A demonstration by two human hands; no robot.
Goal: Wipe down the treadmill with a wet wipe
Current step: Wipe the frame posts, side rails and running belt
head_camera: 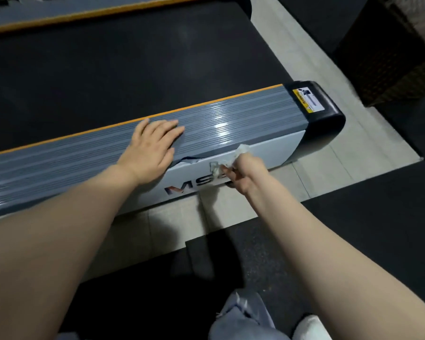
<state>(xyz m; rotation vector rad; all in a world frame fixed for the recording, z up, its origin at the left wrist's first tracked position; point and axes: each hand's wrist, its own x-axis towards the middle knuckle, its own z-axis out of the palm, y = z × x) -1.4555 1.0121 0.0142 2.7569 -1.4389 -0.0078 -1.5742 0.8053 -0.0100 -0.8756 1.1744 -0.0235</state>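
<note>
- While the left hand (152, 149) lies flat on the grey ribbed side rail (88, 155) of the treadmill (133, 65), its fingers are straight and spread, and it holds nothing.
- To the right of it, the right hand (245, 174) has its grip curled tight round a crumpled wet wipe (241, 152), pressed against the white side panel (275, 150) just below the rail's near edge.
- Part of the wipe sticks out above the fist and part trails left across the panel, over the logo lettering (187, 187) (only partly readable).
- An orange strip (157, 114) runs along the rail's far edge, beside the black belt.
- At the rail's right end sits a black end cap (329, 114) with a yellow warning sticker (304, 98).
- Nearer, pale floor tiles (157, 224) meet a dark mat (255, 261); a knee in light jeans (241, 320) shows at the bottom.
- Far right stands a dark woven basket (390, 57).
</note>
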